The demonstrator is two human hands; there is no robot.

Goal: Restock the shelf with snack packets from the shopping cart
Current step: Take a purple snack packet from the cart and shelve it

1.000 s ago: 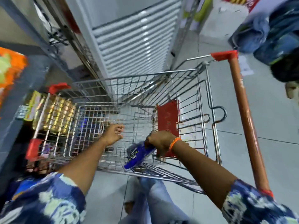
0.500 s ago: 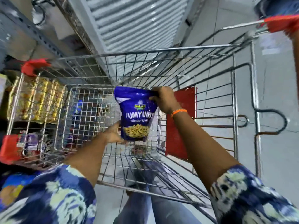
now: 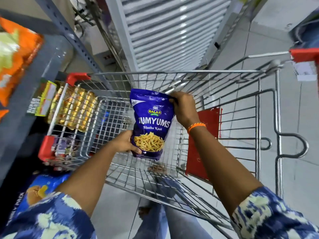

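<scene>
A purple snack packet [image 3: 151, 121] with yellow sticks pictured on it hangs upright above the wire shopping cart [image 3: 207, 73]. My right hand [image 3: 183, 107] pinches its top right corner. My left hand [image 3: 124, 142] grips its bottom left corner from below. The cart basket under the packet looks nearly bare; a small brownish item [image 3: 158, 167] lies on its floor. The grey shelf [image 3: 32, 83] stands to the left of the cart.
Orange packets [image 3: 15, 54] sit on the upper shelf at the left. Gold packets [image 3: 76, 111] and a blue pack [image 3: 39, 190] fill the lower shelves beside the cart. A red panel [image 3: 207, 135] hangs inside the cart. A white ribbed shutter [image 3: 169, 31] stands ahead. Grey tiled floor lies to the right.
My right hand lifted the purple packet from the cart floor to above the basket. My left hand came under it and took hold of its bottom corner.
</scene>
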